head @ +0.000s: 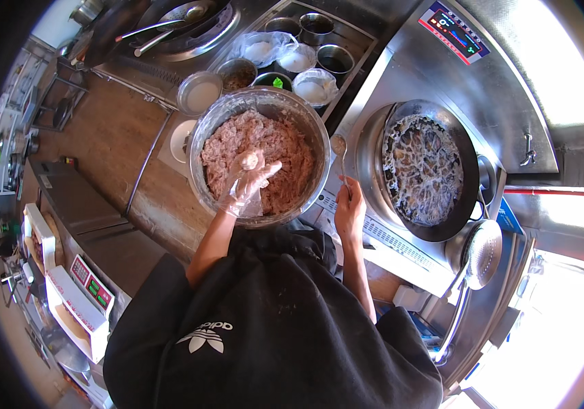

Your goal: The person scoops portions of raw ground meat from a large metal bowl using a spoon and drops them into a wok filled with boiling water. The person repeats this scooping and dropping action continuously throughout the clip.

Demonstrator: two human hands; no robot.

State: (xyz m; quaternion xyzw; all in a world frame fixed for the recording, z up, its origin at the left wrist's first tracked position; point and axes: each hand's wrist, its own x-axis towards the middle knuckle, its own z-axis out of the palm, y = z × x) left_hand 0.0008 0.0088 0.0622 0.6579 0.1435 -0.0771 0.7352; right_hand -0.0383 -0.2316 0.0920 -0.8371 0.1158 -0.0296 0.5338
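Note:
A large metal bowl [322,128] of pinkish minced meat [292,138] stands in front of my body. Over the meat is my left hand [251,184], in a clear plastic glove, with a small lump of minced meat [249,160] squeezed up at the top of its fist. My right hand [350,207] grips the handle of a metal spoon [339,145] between the bowl and the wok. The spoon's bowl points away from me. To the right, foaming oil [422,168] with brownish pieces under the froth fills a black wok [458,230].
A perforated skimmer [484,250] rests right of the wok. Beyond the bowl stand seasoning pots [335,59], plastic-wrapped containers [315,87] and a shallow metal bowl [199,93]. Another wok with ladles [161,38] is at the far left. A digital scale [92,286] sits on the left counter.

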